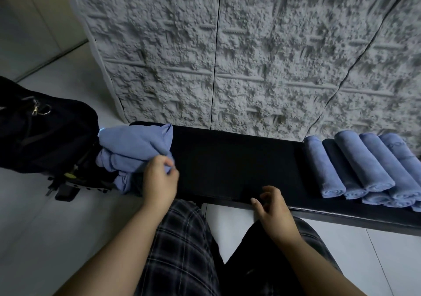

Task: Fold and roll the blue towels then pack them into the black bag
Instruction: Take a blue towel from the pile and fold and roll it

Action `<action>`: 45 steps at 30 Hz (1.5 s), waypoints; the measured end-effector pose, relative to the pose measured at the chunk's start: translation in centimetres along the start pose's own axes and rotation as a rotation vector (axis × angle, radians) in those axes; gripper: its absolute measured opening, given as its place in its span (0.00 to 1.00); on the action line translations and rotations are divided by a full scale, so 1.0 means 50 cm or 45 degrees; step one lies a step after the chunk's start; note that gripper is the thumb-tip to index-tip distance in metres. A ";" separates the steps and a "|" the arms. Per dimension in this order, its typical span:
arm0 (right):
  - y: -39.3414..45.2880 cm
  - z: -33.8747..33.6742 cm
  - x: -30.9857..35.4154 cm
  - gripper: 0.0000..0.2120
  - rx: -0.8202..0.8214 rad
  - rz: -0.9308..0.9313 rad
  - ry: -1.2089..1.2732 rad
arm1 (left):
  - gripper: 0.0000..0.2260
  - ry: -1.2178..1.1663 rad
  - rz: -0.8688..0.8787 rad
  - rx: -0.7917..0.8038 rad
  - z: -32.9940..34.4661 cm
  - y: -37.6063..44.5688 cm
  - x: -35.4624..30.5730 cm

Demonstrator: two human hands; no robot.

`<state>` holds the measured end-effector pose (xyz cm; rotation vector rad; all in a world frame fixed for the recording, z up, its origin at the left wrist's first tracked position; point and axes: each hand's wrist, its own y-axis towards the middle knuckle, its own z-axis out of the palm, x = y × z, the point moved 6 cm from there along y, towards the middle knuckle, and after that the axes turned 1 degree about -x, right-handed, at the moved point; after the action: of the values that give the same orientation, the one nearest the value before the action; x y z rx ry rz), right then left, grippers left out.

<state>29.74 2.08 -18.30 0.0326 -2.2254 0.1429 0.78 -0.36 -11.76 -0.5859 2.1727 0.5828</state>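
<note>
A heap of loose blue towels (134, 147) lies at the left end of a black bench (227, 159). My left hand (159, 179) pinches the near right edge of the top towel in that heap. My right hand (271, 202) hovers over the bench's front edge with fingers loosely curled, holding nothing. Several rolled blue towels (355, 166) lie side by side at the bench's right end, some stacked on others. The black bag (45, 136) sits on the floor to the left of the bench, touching the towel heap; whether it is open is not visible.
A rough grey textured wall (250, 56) stands right behind the bench. White tiled floor (68, 227) spreads to the left and under the bench. My legs in plaid shorts (182, 250) sit close to the bench's front edge. A metal clip (38, 110) hangs on the bag.
</note>
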 end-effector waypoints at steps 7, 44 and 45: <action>-0.018 0.011 0.047 0.29 0.117 -0.274 0.035 | 0.14 -0.292 0.419 0.604 0.087 -0.131 -0.207; -0.095 -0.129 0.295 0.11 -0.254 -0.376 0.341 | 0.07 -0.526 0.600 0.404 -0.106 -0.121 -0.324; -0.093 -0.131 0.296 0.12 -0.262 -0.387 0.235 | 0.06 -0.526 0.622 0.392 -0.115 -0.124 -0.329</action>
<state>26.19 -1.39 -2.20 0.2346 -2.0134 -0.2404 10.56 -5.05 3.22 0.2268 1.9465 0.5456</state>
